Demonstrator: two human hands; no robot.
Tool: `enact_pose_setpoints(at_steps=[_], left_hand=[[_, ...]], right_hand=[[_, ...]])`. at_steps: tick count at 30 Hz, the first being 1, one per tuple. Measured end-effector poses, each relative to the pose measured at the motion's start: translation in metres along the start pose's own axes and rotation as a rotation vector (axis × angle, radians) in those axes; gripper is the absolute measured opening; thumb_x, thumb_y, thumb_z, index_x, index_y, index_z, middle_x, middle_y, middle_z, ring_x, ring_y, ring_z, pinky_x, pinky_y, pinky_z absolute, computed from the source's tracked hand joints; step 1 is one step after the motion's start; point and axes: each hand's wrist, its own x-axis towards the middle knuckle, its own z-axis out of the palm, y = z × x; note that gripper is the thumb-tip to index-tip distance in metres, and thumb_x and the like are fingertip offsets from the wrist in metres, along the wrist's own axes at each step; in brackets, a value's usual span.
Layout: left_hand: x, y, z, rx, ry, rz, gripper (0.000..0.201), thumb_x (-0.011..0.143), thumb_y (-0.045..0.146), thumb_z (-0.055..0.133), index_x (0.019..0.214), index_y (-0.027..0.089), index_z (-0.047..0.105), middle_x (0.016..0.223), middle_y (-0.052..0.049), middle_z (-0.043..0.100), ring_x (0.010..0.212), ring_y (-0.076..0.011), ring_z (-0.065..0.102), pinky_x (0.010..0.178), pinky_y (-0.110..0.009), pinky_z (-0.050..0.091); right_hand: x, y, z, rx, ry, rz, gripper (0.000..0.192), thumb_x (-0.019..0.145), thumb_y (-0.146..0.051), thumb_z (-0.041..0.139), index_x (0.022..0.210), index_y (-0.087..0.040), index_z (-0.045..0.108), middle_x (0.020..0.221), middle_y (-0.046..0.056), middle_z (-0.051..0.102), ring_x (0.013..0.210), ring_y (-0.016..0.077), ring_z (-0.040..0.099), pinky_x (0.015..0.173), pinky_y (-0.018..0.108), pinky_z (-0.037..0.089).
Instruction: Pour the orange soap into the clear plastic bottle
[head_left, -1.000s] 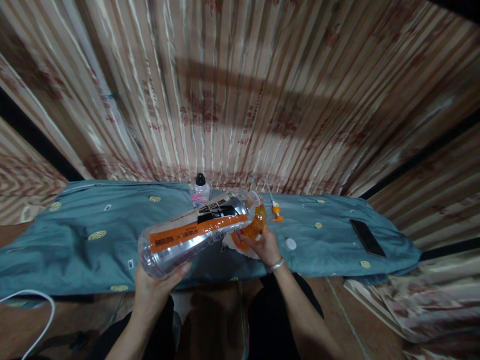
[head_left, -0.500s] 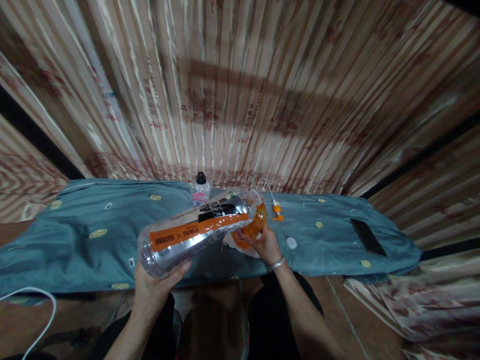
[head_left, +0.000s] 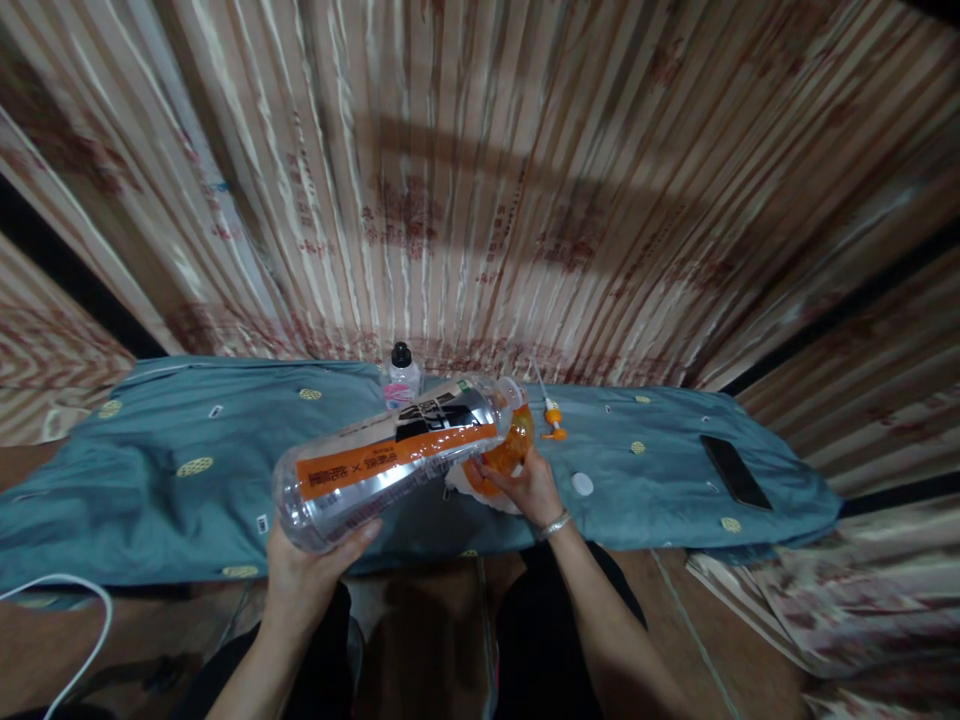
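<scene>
Left hand (head_left: pixel 306 575) clasps the big bottle (head_left: pixel 394 462), its axis slanting up-right to the orange bottle (head_left: pixel 516 446) gripped by right hand (head_left: pixel 535 492), lower centre.

Pump (head_left: pixel 553 418) and cap (head_left: pixel 582 484) lay on the cloth (head_left: pixel 645 500), right of the bottle (head_left: pixel 394 462) in the left hand (head_left: pixel 309 575); phone (head_left: pixel 735 472) farther right, curtain (head_left: pixel 480 150) behind.

Striped, red-printed curtains (head_left: pixel 465 210) are hung behind and at both sides, where dark bars (head_left: pixel 832 325) are seen. The counter (head_left: pixel 172 430) is draped in teal patterned cloth (head_left: pixel 645 510); the brown tiled floor (head_left: pixel 739 670) is dimly lit.
</scene>
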Motion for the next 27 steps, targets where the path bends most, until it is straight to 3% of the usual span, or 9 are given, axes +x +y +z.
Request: enact_pose_setpoints(at_steps=[6,11,15,19,27], left_hand=[[-0.006,0.010,0.011,-0.044,0.071,0.000,0.063,0.063,0.052,0.108,0.113,0.022,0.084,0.113,-0.010,0.090,0.105,-0.0357,0.085,0.109,-0.055,0.070],[-0.001,0.005,0.004,-0.028,0.010,0.014,0.059,0.061,0.048,0.109,0.109,0.022,0.086,0.108,-0.010,0.091,0.100,-0.0353,0.086,0.101,-0.052,0.073],[0.000,-0.002,0.000,-0.008,-0.011,0.015,0.055,0.063,0.046,0.109,0.107,0.022,0.087,0.111,-0.011,0.092,0.103,-0.0369,0.087,0.104,-0.053,0.073],[-0.001,-0.003,0.001,-0.037,0.005,0.005,0.059,0.065,0.046,0.108,0.115,0.022,0.089,0.116,-0.012,0.092,0.110,-0.0370,0.087,0.111,-0.053,0.070],[0.000,-0.006,-0.001,-0.035,0.021,0.009,0.065,0.061,0.044,0.110,0.117,0.022,0.086,0.117,-0.012,0.091,0.109,-0.0366,0.086,0.110,-0.053,0.070]], right_hand=[[0.001,0.004,-0.001,-0.012,-0.014,0.005,0.059,0.077,-0.058,0.094,0.123,-0.025,0.076,0.124,0.015,0.092,0.115,0.0416,0.089,0.108,0.067,0.072],[0.001,0.005,-0.002,-0.025,-0.013,0.014,0.058,0.076,-0.055,0.096,0.122,-0.026,0.077,0.122,0.013,0.092,0.114,0.0418,0.089,0.106,0.067,0.073],[0.001,0.004,-0.001,-0.004,-0.012,0.010,0.057,0.075,-0.060,0.095,0.118,-0.026,0.077,0.121,0.014,0.093,0.112,0.0422,0.089,0.106,0.067,0.072],[0.002,0.004,0.000,0.000,-0.007,0.015,0.059,0.074,-0.058,0.096,0.119,-0.026,0.077,0.120,0.014,0.092,0.111,0.0409,0.089,0.105,0.065,0.073],[0.001,0.003,-0.001,-0.002,-0.014,0.001,0.055,0.077,-0.051,0.096,0.121,-0.027,0.077,0.121,0.014,0.092,0.113,0.0429,0.089,0.105,0.067,0.073]])
